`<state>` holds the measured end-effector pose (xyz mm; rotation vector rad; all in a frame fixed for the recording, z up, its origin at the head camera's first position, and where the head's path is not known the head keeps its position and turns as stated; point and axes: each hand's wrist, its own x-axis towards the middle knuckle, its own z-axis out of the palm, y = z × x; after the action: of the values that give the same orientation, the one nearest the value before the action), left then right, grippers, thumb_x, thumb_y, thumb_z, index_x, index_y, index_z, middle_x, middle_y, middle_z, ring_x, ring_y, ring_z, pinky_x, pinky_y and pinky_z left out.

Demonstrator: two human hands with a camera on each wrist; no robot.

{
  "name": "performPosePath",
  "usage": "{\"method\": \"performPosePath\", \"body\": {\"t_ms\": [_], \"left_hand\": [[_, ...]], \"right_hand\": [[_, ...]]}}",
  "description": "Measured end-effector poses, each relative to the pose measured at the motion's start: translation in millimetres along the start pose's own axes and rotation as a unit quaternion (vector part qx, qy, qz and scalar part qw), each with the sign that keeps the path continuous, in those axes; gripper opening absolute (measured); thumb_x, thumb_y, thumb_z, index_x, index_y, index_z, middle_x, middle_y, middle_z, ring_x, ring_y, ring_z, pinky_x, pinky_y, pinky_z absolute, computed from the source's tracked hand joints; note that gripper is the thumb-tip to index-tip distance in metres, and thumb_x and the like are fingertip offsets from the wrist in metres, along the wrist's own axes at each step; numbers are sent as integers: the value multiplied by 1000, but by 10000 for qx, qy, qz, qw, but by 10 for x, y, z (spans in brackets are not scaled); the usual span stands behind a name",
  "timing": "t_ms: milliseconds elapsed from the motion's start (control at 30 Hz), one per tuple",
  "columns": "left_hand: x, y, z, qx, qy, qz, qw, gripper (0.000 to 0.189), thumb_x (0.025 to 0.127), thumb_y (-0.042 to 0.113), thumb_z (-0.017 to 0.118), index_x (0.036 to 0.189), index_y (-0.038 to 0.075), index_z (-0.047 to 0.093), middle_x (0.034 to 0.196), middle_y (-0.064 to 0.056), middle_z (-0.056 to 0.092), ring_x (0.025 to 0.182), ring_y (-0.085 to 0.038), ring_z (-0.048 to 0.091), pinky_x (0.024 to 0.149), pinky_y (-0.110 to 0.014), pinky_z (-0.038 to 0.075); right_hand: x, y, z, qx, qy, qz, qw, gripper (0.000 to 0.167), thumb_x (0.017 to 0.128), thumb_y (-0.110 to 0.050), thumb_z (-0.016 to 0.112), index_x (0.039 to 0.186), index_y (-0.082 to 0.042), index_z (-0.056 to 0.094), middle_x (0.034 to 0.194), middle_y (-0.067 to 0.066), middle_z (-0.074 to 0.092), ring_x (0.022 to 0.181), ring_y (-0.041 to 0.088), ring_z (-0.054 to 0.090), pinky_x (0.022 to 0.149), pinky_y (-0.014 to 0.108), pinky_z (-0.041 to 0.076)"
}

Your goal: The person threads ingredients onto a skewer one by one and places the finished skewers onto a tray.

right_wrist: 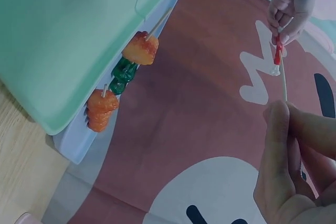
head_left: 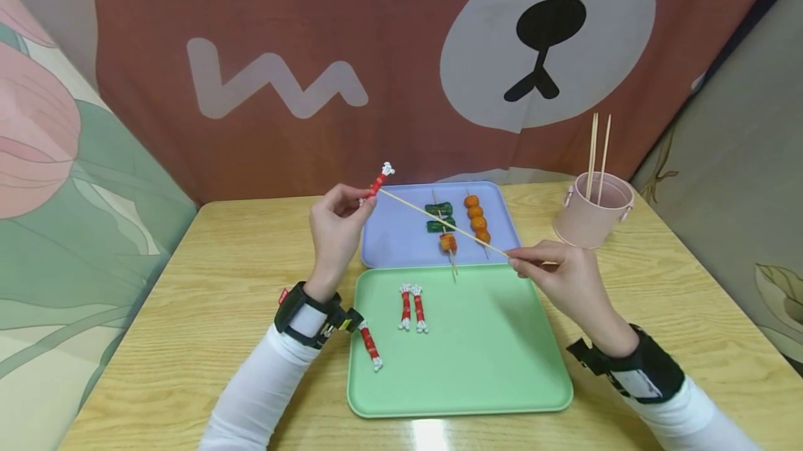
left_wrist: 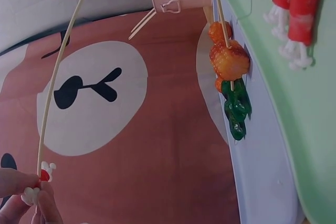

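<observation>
My left hand (head_left: 339,231) pinches a small red toy stick with white knobbed ends (head_left: 379,182) between thumb and fingers, raised above the trays. In my right hand (head_left: 567,280) is one end of a thin bamboo skewer (head_left: 448,225), pinched between thumb and fingers. The skewer slants up leftward, and its far tip meets the red piece at mid-length; whether it has gone in, I cannot tell. On the green tray (head_left: 483,374) lie three similar pieces: two side by side (head_left: 419,310) and one (head_left: 370,348) near the left edge, partly hidden by the left wrist strap.
Behind the green tray, a lavender-blue tray (head_left: 392,238) bears a skewer of orange balls (head_left: 477,217) and another with green pieces (head_left: 438,208) and a browned chunk (head_left: 448,242). A pink bucket (head_left: 586,221) holding several skewers stands at the back right. A printed cloth hangs behind the table.
</observation>
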<state>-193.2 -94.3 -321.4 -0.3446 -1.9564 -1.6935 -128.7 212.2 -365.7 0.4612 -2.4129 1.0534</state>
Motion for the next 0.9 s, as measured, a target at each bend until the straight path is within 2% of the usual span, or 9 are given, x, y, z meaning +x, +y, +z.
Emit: {"method": "performPosePath", "body": {"t_ms": [133,300,667,800,900], "left_hand": [[-17,1,22,-29,-78,-65,9999,13,81,-2,71,88,-12,67,87,-25,69,68,-25,60,64,-19,51],[-63,21,72,-74,-326,-161,9993,12,81,-2,70,88,-12,67,88,-25,69,70,-23,62,65,-18,52],[-146,89,147,-106,-571,-244,9980,12,81,-1,70,89,-11,68,88,-24,69,73,-28,62,67,-19,51],[-168,90,168,-152,-533,-267,9981,12,80,-3,70,89,-11,68,86,-25,68,70,-25,61,65,-19,50],[-196,91,199,-147,-679,-287,9972,11,80,-4,71,88,-11,68,84,-25,68,69,-22,62,64,-19,51]], "right_hand": [[-14,-16,23,198,-32,42,9998,18,74,3,77,89,-7,77,71,-1,69,62,0,61,56,14,51],[-33,-42,52,307,-77,146,9994,17,75,1,76,90,-8,77,74,0,70,63,0,63,57,15,53],[-40,-103,96,453,-47,88,9989,14,75,0,77,88,-7,77,74,1,71,64,-1,64,60,14,53],[-41,-114,109,412,-9,85,9991,15,74,0,78,87,-7,77,73,0,70,63,-1,64,60,14,53],[-32,-128,123,412,-18,72,9991,15,74,-1,78,88,-8,77,75,0,71,63,-1,65,60,14,53]]}}
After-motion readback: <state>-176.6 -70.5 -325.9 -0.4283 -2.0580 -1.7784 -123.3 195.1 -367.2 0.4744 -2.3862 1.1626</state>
